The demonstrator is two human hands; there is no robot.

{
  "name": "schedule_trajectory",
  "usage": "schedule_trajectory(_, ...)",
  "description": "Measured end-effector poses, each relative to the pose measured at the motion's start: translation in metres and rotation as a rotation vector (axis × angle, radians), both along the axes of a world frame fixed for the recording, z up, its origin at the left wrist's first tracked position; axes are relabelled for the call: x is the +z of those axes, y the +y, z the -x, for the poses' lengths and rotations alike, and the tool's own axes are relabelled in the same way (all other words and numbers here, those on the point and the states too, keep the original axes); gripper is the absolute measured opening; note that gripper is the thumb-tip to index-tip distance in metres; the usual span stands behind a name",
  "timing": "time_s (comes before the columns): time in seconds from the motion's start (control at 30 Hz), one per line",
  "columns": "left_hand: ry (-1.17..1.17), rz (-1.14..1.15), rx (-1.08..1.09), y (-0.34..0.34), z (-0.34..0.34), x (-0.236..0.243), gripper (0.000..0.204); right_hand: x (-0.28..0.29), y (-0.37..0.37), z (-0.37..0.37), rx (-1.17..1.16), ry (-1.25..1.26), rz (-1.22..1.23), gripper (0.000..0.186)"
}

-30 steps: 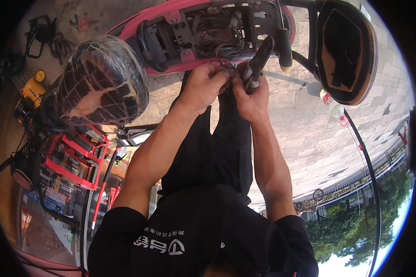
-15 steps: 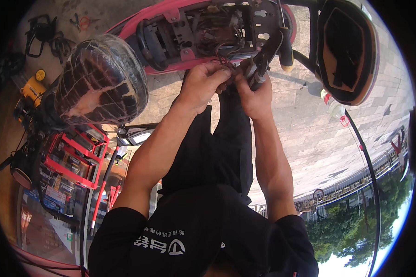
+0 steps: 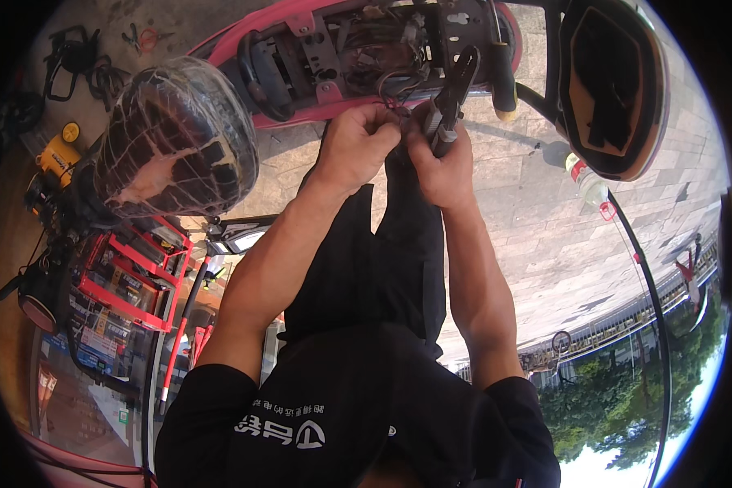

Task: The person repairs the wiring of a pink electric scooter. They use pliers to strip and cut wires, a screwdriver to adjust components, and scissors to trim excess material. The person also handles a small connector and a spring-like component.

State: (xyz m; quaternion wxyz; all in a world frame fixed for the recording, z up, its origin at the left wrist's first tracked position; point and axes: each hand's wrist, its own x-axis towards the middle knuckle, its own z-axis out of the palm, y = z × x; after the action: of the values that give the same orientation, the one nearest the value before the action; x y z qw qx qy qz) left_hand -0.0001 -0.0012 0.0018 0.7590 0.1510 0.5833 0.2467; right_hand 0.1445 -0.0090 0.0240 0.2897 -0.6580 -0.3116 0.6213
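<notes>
My left hand has its thumb and fingers pinched together at thin dark wires that come out of the open body of a red scooter. Close beside it, my right hand is closed around a long dark hand tool with a grey part. That tool points up and away, over the scooter's near edge; its exact kind is not clear. The fingertips of both hands nearly meet at the wires, and the fingers hide the wire ends.
At the left is a dark seat wrapped in clear plastic. A raised seat shows its underside at the right. Pliers and black parts lie on the far-left ground. A red rack stands lower left.
The tool in my right hand has swung upright, its long dark part now pointing away over the scooter. My left hand stays pinched at the wires.
</notes>
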Motion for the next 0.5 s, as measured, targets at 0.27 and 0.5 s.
schedule_trajectory(0.27, 0.142, -0.12, -0.141, 0.011, -0.002, 0.0, 0.012, -0.003, 0.009, -0.007, -0.107, 0.148, 0.155, 0.021)
schedule_trajectory(0.5, 0.305, -0.121, -0.211, 0.011, 0.016, -0.002, 0.01, -0.006, 0.018, -0.018, -0.226, 0.272, 0.192, 0.023)
